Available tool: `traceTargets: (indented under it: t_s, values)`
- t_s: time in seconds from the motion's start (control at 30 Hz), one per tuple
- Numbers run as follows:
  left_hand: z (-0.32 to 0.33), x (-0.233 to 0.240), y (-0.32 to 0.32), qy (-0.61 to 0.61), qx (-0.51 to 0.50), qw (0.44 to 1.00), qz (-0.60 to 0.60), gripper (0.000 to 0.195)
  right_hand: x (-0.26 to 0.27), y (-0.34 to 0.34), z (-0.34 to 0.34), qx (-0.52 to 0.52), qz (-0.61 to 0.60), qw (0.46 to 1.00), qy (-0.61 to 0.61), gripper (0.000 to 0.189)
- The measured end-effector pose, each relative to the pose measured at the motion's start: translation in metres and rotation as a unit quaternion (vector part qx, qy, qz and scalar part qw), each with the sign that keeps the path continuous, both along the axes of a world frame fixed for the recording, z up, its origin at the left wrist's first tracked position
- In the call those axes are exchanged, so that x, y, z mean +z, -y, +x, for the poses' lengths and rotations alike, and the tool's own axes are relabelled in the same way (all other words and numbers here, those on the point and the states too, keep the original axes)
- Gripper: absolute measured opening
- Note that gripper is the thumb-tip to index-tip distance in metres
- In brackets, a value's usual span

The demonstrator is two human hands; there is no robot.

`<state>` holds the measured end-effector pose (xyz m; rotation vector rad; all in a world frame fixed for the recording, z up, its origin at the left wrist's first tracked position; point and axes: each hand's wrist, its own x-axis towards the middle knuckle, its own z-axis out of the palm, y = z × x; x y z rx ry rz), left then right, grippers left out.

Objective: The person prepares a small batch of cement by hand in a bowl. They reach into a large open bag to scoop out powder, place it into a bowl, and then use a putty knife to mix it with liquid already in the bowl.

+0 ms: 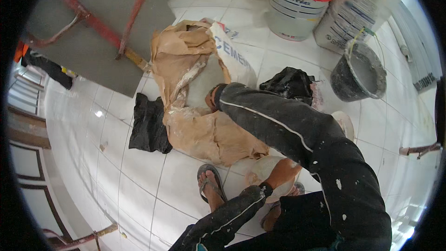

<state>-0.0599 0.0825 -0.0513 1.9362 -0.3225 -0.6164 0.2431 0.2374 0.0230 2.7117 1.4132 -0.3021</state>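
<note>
My right hand (211, 99) reaches into the mouth of a torn brown paper cement bag (216, 130), whose inside holds pale powder (206, 80). Its fingers are hidden inside the bag. A white outer face of the bag (237, 59) bears printed lettering. My left hand (286, 170) is at a pale round container (256, 176) between my feet, just below the bag. The right sleeve covers the left fingers, so their grip cannot be made out. Both sleeves are black with white piping and white specks.
Black plastic pieces (149, 123) and a crumpled black bag (289, 83) flank the cement bag. A black bucket (359, 71) of grey material, a red-lidded paint pail (298, 7) and a sack (348, 21) stand right. Red metal framing (101, 29) crosses a grey board (104, 62) at left.
</note>
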Motion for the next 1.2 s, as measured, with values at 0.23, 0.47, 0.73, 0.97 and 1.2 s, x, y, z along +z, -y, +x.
traceTargets:
  t_s: [0.23, 0.47, 0.73, 0.97, 1.2]
  values:
    - [0.007, 0.021, -0.014, 0.284, -0.018, 0.955, -0.084, 0.029, 0.020, -0.013, 0.011, -0.019, 0.013, 0.999, 0.047, 0.019]
    - [0.013, 0.055, -0.018, 0.034, 0.122, 0.970, -0.208, 0.032, 0.038, 0.003, 0.002, -0.035, 0.000, 0.994, 0.100, 0.016]
    - [0.023, -0.012, 0.017, -0.316, 0.007, 0.940, -0.131, 0.026, 0.122, 0.123, -0.053, -0.119, 0.342, 0.931, 0.039, 0.020]
    - [0.016, 0.031, 0.089, -0.352, -0.034, 0.925, -0.140, 0.024, 0.079, 0.174, -0.091, -0.262, 0.369, 0.888, -0.087, 0.043]
    - [0.026, 0.060, 0.128, -0.337, -0.061, 0.924, -0.170, 0.023, 0.070, 0.237, -0.143, -0.448, 0.571, 0.688, 0.010, 0.067]
